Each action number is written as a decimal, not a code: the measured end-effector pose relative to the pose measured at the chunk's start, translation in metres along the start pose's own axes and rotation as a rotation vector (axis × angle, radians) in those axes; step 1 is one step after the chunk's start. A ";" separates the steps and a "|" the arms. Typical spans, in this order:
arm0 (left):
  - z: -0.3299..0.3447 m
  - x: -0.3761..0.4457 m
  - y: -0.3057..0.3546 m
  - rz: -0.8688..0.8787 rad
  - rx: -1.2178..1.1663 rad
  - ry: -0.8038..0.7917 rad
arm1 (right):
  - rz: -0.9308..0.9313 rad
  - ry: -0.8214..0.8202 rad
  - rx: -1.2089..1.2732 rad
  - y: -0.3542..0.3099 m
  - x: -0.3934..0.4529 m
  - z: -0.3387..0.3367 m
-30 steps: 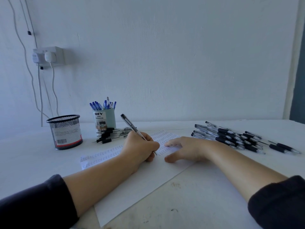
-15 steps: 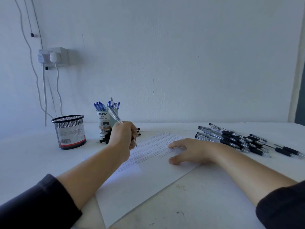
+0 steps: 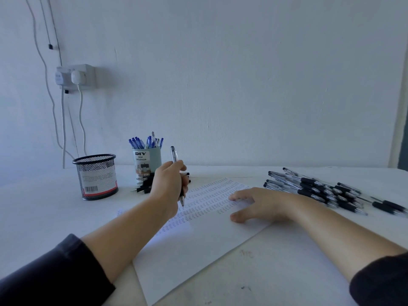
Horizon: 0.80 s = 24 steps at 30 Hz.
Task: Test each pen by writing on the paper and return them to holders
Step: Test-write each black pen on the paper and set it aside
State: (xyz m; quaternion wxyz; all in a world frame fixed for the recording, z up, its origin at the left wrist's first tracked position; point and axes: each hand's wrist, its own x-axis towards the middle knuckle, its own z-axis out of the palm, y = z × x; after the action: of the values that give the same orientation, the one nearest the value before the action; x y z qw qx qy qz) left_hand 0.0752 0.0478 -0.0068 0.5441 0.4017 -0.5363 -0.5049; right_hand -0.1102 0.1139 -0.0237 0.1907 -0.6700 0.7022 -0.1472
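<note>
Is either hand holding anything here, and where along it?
The left hand grips a pen around its middle, tip down above the paper. The right hand lies flat on the paper, holding nothing.

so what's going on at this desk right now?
A person is testing pens. The left hand grips a clear pen nearly upright, tip just above the paper, which is already covered in rows of small scribbles. The right hand lies flat on the sheet, holding it down. A pile of black-grip pens lies to the right. Behind the left hand stand a teal organizer full of blue pens and a black mesh holder, with more black pens lying by the organizer.
</note>
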 end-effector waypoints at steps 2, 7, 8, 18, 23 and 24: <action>0.000 0.000 0.000 -0.003 -0.002 -0.013 | -0.002 0.001 -0.002 0.000 0.000 0.000; -0.001 0.001 0.000 -0.006 -0.042 -0.003 | -0.005 0.003 0.000 -0.001 -0.001 0.000; -0.001 0.001 0.000 -0.007 -0.042 0.012 | -0.003 0.002 0.002 -0.001 -0.001 0.000; 0.002 0.002 -0.006 -0.001 0.020 -0.066 | 0.007 0.058 0.063 -0.005 -0.009 -0.002; 0.006 -0.002 -0.011 0.039 0.077 -0.124 | -0.098 0.169 0.192 -0.016 -0.012 -0.001; 0.007 -0.003 -0.012 0.044 0.075 -0.139 | -0.124 0.202 0.208 -0.018 -0.010 0.000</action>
State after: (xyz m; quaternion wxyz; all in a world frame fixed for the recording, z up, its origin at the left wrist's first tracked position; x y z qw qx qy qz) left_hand 0.0669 0.0495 -0.0185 0.5011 0.3738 -0.6001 -0.4991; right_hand -0.0937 0.1229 -0.0146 0.1779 -0.6704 0.6563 -0.2971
